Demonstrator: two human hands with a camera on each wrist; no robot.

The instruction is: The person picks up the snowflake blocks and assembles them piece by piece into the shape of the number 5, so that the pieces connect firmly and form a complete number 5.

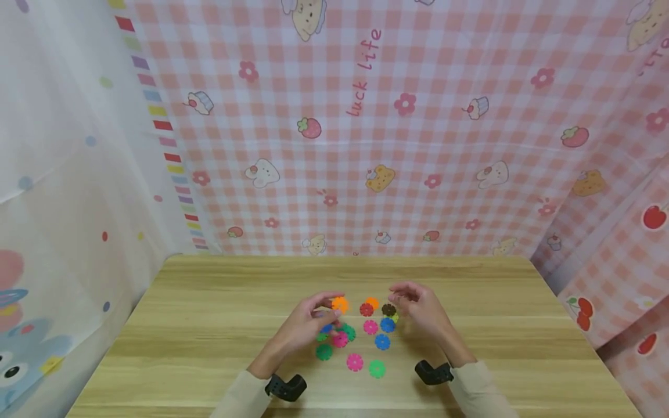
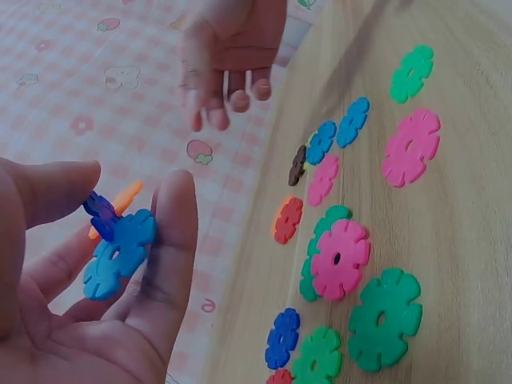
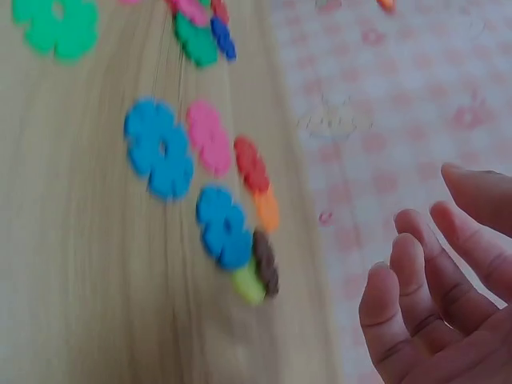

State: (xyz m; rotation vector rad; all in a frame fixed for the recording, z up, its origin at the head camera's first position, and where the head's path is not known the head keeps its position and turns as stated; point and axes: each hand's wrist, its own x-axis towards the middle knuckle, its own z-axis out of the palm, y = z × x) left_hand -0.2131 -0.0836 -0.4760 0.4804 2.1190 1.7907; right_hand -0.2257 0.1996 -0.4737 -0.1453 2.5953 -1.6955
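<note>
My left hand (image 1: 307,323) pinches a small joined cluster of plastic snowflake discs over the scattered pieces. In the left wrist view the cluster has a light blue disc (image 2: 136,232), a dark blue disc (image 2: 99,214) set crosswise and an orange disc (image 2: 128,197) behind. The thumb tip is at the dark blue disc. My right hand (image 1: 422,309) hovers at the right of the pieces, fingers loosely bent and holding nothing. Nearest to it are a brown disc (image 3: 265,264), a blue disc (image 3: 214,232) and a yellow-green disc (image 3: 249,285), overlapping on the table.
More discs lie on the wooden table (image 1: 209,325): pink (image 1: 355,362), light green (image 1: 377,368), dark green (image 1: 324,352), blue (image 1: 382,342) and red (image 1: 366,310). Some overlap under and beside the left hand. A checked cloth (image 1: 345,174) hangs behind the table's far edge.
</note>
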